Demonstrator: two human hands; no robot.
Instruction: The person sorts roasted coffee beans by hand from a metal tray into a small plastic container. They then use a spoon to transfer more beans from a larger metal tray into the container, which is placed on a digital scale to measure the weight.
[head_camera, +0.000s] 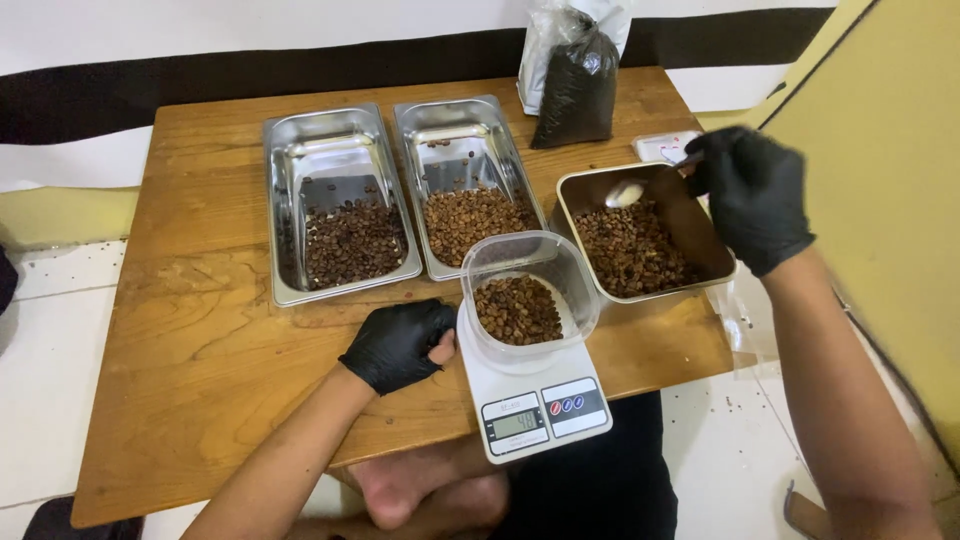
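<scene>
My left hand (398, 345), in a black glove, rests as a closed fist on the wooden table (200, 340) beside a white kitchen scale (530, 405). A clear plastic tub (528, 295) with coffee beans stands on the scale. My right hand (752, 195), also gloved, holds a metal spoon (640, 187) over the right metal tray (640, 235) of dark beans. The spoon bowl hovers at the tray's far edge.
Two more steel trays of beans, a left one (335, 205) and a middle one (462, 180), lie at the table's centre. A dark bag of beans (575, 85) stands at the back. A yellow panel (880, 180) rises on the right. My bare foot (420, 490) shows below the table.
</scene>
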